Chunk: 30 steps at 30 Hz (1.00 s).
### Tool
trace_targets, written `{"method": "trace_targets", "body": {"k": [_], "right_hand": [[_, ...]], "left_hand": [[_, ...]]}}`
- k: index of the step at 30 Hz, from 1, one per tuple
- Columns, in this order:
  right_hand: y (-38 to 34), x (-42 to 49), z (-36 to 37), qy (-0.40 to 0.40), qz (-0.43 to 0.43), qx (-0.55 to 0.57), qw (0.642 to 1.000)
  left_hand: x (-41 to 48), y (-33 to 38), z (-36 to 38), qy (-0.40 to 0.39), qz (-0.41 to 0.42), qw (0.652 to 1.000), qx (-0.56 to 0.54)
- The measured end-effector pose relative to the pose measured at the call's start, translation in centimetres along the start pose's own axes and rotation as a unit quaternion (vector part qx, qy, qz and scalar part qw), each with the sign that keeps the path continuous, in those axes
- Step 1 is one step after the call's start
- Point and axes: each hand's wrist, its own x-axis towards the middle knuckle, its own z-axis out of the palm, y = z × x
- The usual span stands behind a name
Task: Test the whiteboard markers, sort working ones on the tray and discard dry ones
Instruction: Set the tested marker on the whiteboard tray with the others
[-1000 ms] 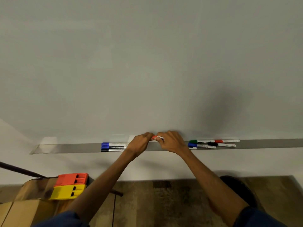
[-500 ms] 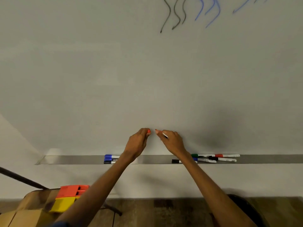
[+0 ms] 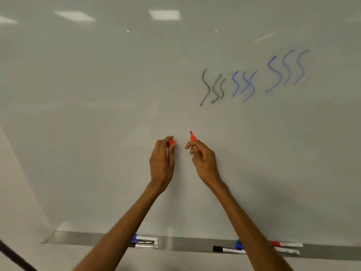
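Observation:
My right hand (image 3: 205, 161) grips an uncapped red marker (image 3: 192, 136), its tip pointing up just off the whiteboard (image 3: 97, 94). My left hand (image 3: 162, 159) pinches the marker's red cap (image 3: 171, 143) between thumb and fingers. Both hands are raised in front of the board's lower middle, a small gap between them. On the grey tray (image 3: 181, 244) below lie a few markers at the left (image 3: 145, 241) and several more at the right (image 3: 226, 249), partly hidden by my forearms.
Black squiggles (image 3: 213, 89) and blue squiggles (image 3: 269, 75) are drawn on the board up and to the right of my hands. A dark rod (image 3: 13, 258) crosses the lower left corner.
Both hands rose from the tray up the board. The cap came off the red marker and the hands parted. The view tilted upward, showing the squiggles.

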Motion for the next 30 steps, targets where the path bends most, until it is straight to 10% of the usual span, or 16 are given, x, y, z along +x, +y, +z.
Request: {"method": "trace_targets", "body": {"k": [6, 30], "right_hand": [[-6.0, 6.4, -1.3, 0.022, -0.029, 0.195, 0.98], [-3.0, 6.7, 2.8, 0.104, -0.078, 0.066, 0.989]], "left_hand": [[7.3, 2.3, -0.6, 0.103, 0.063, 0.992, 0.025], [13.2, 0.8, -1.5, 0.196, 0.115, 0.974, 0.019]]}}
